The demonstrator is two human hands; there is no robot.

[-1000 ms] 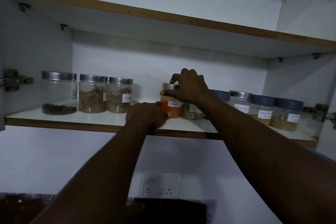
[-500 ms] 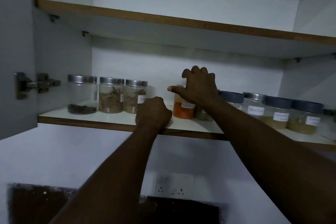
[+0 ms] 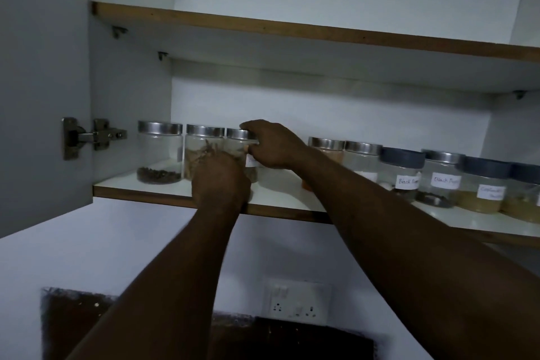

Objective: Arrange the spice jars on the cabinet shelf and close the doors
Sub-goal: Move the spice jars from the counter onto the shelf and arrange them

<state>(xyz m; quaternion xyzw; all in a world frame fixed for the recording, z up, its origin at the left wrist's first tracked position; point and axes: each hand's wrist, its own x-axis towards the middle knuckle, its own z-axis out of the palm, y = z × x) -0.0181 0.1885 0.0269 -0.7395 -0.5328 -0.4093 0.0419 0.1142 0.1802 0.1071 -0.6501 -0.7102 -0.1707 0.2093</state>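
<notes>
On the lower shelf (image 3: 277, 194) of the open cabinet, a row of clear spice jars runs from left to right. The right hand (image 3: 271, 146) reaches in from the right and grips the third jar (image 3: 237, 135) from the left, its fingers (image 3: 251, 126) curled over the steel lid and the thumb against the side just under it. That jar stands upright, close beside the second jar (image 3: 201, 143), which holds brown bark-like pieces. The first jar (image 3: 159, 152), with a thin layer of dark spice at its bottom, stands just left of those two.

The left hand (image 3: 220, 184) is raised at the shelf's front edge, right in front of the second and third jars. Only its back shows, so I cannot tell whether its fingers hold anything.

A bare stretch of shelf lies to the right of the gripped jar. Beyond it the row goes on behind the right forearm: an orange-filled jar (image 3: 325, 147), then several labelled jars (image 3: 441, 175) with steel or dark lids, standing close together. The left door (image 3: 43, 96) stands open on its hinge (image 3: 90, 136).
</notes>
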